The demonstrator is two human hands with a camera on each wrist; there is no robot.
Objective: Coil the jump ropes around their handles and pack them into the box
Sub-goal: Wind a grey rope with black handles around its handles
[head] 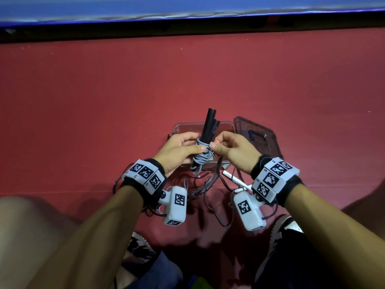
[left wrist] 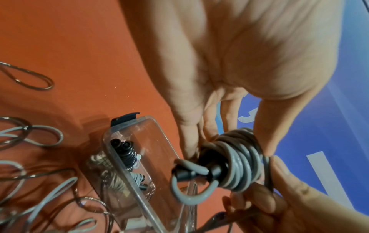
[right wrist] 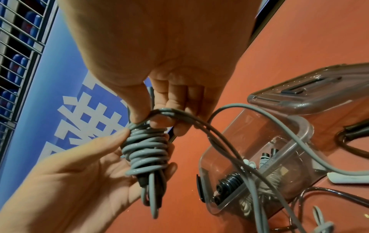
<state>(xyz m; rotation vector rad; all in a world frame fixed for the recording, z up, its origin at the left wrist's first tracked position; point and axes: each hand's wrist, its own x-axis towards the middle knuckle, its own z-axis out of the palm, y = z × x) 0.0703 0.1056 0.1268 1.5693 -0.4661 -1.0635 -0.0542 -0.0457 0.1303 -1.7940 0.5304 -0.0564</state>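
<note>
Two black handles (head: 209, 127) stand together above the clear box (head: 183, 126), with grey rope (head: 203, 152) wound round their lower part. My left hand (head: 179, 149) grips the bundle, thumb pressed on the coils (left wrist: 241, 159). My right hand (head: 229, 148) pinches the free grey rope (right wrist: 165, 112) at the top of the coil (right wrist: 146, 151), and the rest trails down past the box (right wrist: 259, 165). Inside the box lie a coiled black rope (right wrist: 229, 181) and a coiled pale rope (left wrist: 119, 181).
The box's lid (head: 257, 135) lies on the red floor to the right. Loose ropes (head: 208, 184) and white handles (head: 233, 179) are tangled on the floor in front of the box. A blue wall panel (head: 187, 7) runs along the far edge. My shoes (head: 279, 230) are near.
</note>
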